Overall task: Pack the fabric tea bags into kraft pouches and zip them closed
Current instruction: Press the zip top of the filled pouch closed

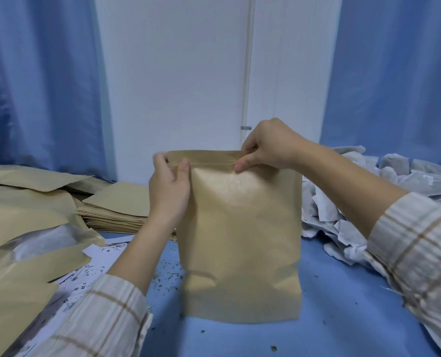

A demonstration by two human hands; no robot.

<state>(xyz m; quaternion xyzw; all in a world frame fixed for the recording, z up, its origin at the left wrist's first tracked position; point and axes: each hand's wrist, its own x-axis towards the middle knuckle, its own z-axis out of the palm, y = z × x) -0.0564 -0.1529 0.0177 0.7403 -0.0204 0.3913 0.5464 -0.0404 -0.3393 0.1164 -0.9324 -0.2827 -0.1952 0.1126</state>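
Note:
A tall kraft pouch (242, 235) stands upright on the blue table (343, 292) in the middle of the view, bulging as if filled. My left hand (169, 188) pinches the zip strip at the pouch's top left corner, thumb in front. My right hand (265, 148) pinches the same strip further right, thumb on the near face and fingers behind. What is inside the pouch is hidden. A heap of white fabric tea bags (384, 191) lies to the right, behind my right forearm.
A flat stack of kraft pouches (116, 210) sits at the left, with looser pouches (21, 210) spread nearer the left edge. Printed paper sheets (85, 274) lie under them. Tea crumbs dot the table. Blue curtains and a white wall stand behind.

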